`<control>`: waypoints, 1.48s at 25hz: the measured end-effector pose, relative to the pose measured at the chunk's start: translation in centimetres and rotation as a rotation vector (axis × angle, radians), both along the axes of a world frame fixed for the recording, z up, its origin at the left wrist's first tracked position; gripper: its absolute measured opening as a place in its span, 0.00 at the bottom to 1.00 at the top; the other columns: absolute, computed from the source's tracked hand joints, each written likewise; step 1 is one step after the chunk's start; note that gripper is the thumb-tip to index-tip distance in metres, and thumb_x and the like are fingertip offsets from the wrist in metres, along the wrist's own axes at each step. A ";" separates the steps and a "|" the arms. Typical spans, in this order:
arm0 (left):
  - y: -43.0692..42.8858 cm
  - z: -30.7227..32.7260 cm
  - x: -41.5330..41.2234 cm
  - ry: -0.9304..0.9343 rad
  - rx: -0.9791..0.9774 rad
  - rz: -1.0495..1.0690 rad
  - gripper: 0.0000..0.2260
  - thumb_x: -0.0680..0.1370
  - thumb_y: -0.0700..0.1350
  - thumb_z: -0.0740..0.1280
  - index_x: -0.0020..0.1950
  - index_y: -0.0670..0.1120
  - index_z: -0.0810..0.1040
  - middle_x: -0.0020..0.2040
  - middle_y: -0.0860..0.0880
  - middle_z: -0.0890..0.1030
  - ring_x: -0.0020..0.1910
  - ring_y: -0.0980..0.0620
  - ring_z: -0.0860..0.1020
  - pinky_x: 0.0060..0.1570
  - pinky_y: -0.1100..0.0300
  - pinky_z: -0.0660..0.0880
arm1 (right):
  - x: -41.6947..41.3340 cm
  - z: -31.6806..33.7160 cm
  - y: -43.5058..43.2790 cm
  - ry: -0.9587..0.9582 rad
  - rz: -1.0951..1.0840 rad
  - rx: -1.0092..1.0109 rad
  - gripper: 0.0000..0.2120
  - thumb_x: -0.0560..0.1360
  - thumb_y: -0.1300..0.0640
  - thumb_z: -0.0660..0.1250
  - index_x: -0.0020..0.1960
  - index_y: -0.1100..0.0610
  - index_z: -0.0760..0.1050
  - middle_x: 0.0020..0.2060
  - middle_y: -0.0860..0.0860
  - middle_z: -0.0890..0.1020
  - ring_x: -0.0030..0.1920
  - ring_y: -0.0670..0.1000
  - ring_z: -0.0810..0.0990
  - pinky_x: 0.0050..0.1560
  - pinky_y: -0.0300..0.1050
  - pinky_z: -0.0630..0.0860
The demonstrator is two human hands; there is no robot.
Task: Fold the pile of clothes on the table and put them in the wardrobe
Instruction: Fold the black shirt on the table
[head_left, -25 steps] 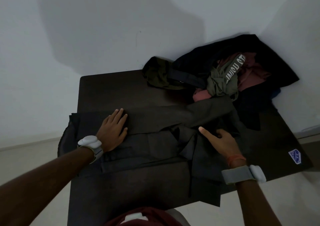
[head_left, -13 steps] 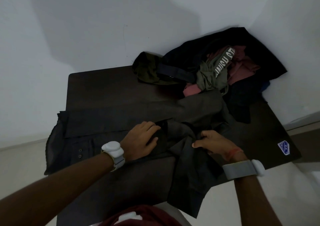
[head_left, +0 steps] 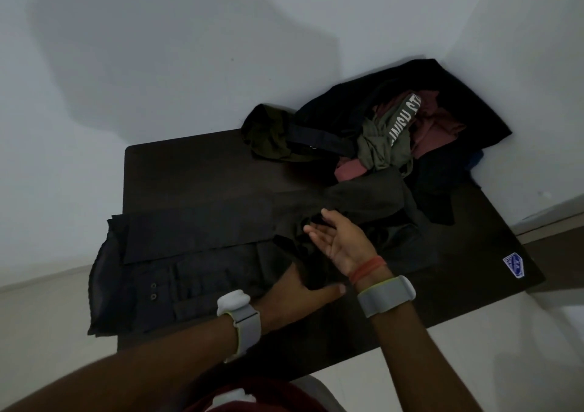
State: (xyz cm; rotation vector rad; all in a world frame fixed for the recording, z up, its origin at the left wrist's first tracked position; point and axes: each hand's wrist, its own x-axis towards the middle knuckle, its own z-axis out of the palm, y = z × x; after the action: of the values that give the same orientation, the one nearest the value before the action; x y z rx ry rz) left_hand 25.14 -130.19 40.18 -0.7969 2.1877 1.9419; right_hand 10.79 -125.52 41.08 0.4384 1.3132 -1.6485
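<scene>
Dark trousers (head_left: 196, 253) lie spread across the dark table (head_left: 189, 171), with the waistband and its two buttons at the left edge. My left hand (head_left: 294, 291) sits at the trousers' middle; its fingers are hidden under a fold of cloth and its thumb sticks out to the right. Just above that fold, my right hand (head_left: 339, 241) hovers palm up with straight fingers and holds nothing. The pile of clothes (head_left: 388, 133) is heaped at the table's far right corner: black, olive, pink and a grey-green piece with white lettering.
White walls close in behind the table and to its right. The trousers' waist end overhangs the table's left edge. A small blue sticker (head_left: 513, 266) marks the table's right front corner. Pale floor shows below the front edge.
My left hand slid right from pressing on the trousers to under a fold. My right hand let go of the cloth and turned palm up. The hanging trouser leg no longer drapes off the front.
</scene>
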 end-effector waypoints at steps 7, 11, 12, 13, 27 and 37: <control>-6.5 1.4 1.8 -0.121 0.022 0.351 0.13 0.79 0.36 0.65 0.50 0.55 0.76 0.47 0.53 0.80 0.49 0.53 0.79 0.51 0.57 0.76 | -1.0 -1.4 0.5 0.457 -0.002 0.204 0.09 0.81 0.62 0.65 0.61 0.58 0.74 0.55 0.59 0.83 0.39 0.50 0.85 0.38 0.44 0.83; -12.9 2.4 4.4 -0.233 -0.093 0.203 0.10 0.75 0.34 0.67 0.37 0.45 0.80 0.32 0.52 0.82 0.34 0.55 0.80 0.38 0.60 0.77 | -2.5 -4.2 3.5 1.217 0.349 0.450 0.34 0.75 0.69 0.69 0.77 0.51 0.65 0.76 0.52 0.64 0.43 0.41 0.82 0.49 0.32 0.78; -14.6 2.7 5.1 -0.301 -0.099 0.139 0.08 0.74 0.37 0.68 0.35 0.45 0.80 0.31 0.52 0.81 0.33 0.54 0.80 0.37 0.61 0.75 | -3.0 -4.4 3.8 1.248 0.422 0.506 0.38 0.75 0.68 0.68 0.80 0.50 0.60 0.79 0.51 0.60 0.40 0.42 0.81 0.49 0.33 0.76; -16.3 2.8 5.7 -0.370 -0.126 0.065 0.07 0.71 0.40 0.69 0.33 0.46 0.79 0.31 0.51 0.80 0.33 0.52 0.79 0.37 0.60 0.74 | -3.6 -4.7 3.8 1.243 0.462 0.549 0.39 0.76 0.66 0.68 0.81 0.50 0.57 0.80 0.51 0.58 0.42 0.43 0.81 0.52 0.37 0.75; -25.3 -0.9 10.1 -0.560 -0.628 -0.077 0.15 0.72 0.48 0.74 0.58 0.50 0.79 0.56 0.47 0.80 0.54 0.48 0.79 0.55 0.57 0.73 | -7.5 -5.8 1.9 1.500 0.613 0.797 0.22 0.74 0.55 0.68 0.66 0.59 0.78 0.59 0.58 0.81 0.59 0.63 0.78 0.58 0.56 0.77; -28.1 2.7 8.5 -0.547 -0.834 -0.010 0.17 0.76 0.37 0.66 0.64 0.43 0.81 0.62 0.36 0.80 0.60 0.37 0.78 0.59 0.52 0.72 | -11.6 -2.0 3.4 0.899 0.956 0.592 0.09 0.69 0.57 0.72 0.30 0.53 0.77 0.27 0.48 0.76 0.31 0.48 0.76 0.43 0.47 0.71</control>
State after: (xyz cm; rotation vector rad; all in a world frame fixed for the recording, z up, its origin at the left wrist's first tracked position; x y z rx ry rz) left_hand 33.65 -158.31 42.86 -1.2071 2.5361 0.5927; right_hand -0.77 -122.13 39.07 -0.6349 2.1947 -0.5796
